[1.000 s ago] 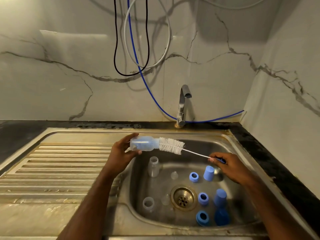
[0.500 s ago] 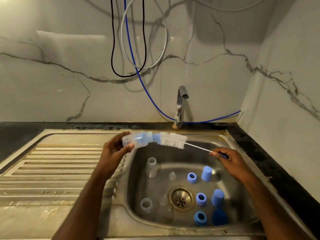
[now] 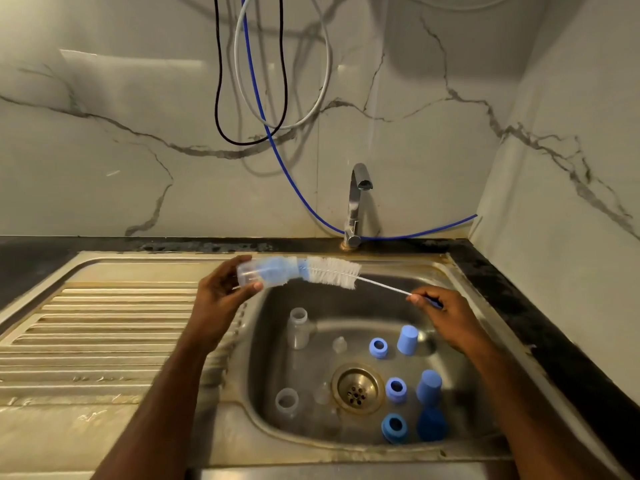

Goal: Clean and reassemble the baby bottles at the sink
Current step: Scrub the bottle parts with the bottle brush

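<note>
My left hand (image 3: 221, 294) grips a clear baby bottle (image 3: 266, 270) held sideways above the sink's left rim. The blue tip of a bottle brush (image 3: 334, 271) sits inside the bottle, while white bristles stick out of its mouth. My right hand (image 3: 445, 315) pinches the brush's thin handle over the basin. In the sink (image 3: 460, 275) stand two more clear bottles (image 3: 298, 327) (image 3: 286, 401), small clear teats (image 3: 339, 344), three blue rings (image 3: 378, 348) and blue caps (image 3: 408, 340).
The tap (image 3: 356, 202) rises behind the basin, with no water running. A ribbed draining board (image 3: 104, 327) lies to the left. Black, white and blue cables (image 3: 252, 98) hang on the marble wall. A dark counter edge (image 3: 540, 323) borders the right.
The bottle has shifted left and tilted, with the brush pushed deeper so its blue tip is further inside. My view has tipped slightly downward.
</note>
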The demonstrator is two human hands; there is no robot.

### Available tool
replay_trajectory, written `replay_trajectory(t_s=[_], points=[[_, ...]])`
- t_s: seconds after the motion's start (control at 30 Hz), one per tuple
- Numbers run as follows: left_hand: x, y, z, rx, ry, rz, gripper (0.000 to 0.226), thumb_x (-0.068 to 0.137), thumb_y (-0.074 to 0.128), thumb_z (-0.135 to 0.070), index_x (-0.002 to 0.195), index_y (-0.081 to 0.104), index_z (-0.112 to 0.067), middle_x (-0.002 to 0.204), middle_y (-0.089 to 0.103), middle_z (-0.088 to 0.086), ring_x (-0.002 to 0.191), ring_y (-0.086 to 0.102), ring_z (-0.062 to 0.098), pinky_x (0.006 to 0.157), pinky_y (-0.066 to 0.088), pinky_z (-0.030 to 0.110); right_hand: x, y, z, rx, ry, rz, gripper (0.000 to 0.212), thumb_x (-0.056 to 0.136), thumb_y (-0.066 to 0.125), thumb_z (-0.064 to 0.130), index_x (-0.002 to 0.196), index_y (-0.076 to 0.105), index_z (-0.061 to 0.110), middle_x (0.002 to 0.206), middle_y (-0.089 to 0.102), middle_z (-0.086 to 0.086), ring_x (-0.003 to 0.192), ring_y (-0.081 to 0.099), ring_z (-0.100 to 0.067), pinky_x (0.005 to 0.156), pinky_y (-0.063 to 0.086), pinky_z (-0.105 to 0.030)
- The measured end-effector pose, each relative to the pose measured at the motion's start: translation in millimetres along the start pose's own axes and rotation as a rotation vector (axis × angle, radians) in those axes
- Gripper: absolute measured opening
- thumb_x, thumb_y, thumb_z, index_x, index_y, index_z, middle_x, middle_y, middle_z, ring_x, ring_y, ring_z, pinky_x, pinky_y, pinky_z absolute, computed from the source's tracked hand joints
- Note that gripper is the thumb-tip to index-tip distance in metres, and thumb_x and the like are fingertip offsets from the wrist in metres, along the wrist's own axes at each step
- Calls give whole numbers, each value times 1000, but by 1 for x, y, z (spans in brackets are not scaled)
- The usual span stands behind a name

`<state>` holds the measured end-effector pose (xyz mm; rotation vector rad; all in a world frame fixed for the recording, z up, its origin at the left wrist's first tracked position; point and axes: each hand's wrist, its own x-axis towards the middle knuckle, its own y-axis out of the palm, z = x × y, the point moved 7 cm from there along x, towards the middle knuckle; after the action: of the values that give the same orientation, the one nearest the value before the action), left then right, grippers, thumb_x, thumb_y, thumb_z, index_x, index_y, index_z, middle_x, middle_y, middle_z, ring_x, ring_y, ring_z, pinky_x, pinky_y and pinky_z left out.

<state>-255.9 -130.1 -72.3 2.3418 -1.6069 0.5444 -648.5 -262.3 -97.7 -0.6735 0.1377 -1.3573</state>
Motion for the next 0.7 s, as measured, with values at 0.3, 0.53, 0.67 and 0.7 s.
replay_trajectory(t_s=[0.3, 0.53, 0.67, 0.7], points=[[0, -3, -1, -23, 26, -43, 51, 76, 79, -17, 125, 65, -22, 114, 73, 6, 104, 72, 24, 83, 61, 31, 2, -7, -5, -10, -6, -36, 11, 93, 70, 28, 89, 71, 38, 92, 74, 13, 94, 68, -9, 93, 53, -37], [-2, 1, -3, -18, 35, -28, 50, 77, 79, -16, 125, 65, -24, 117, 72, 3, 106, 71, 22, 82, 60, 29, 2, -5, -1, -2, -33, -25, 13, 93, 70, 24, 90, 71, 36, 90, 73, 15, 89, 66, 4, 86, 51, -22], [-3, 6, -1, 48, 33, 13, 52, 79, 78, -20, 128, 63, -23, 120, 71, 1, 112, 69, 19, 87, 60, 29, -2, 11, 5, -60, -63, 74, 15, 95, 67, 24, 87, 71, 36, 84, 71, 19, 86, 64, 4, 77, 46, -8], [-4, 7, -1, 56, 34, 23, 52, 79, 79, -21, 128, 63, -25, 120, 71, -1, 111, 69, 18, 87, 59, 28, -1, 9, 3, -56, -55, 60, 12, 95, 67, 25, 89, 72, 35, 85, 71, 18, 87, 64, 3, 79, 47, -12]])
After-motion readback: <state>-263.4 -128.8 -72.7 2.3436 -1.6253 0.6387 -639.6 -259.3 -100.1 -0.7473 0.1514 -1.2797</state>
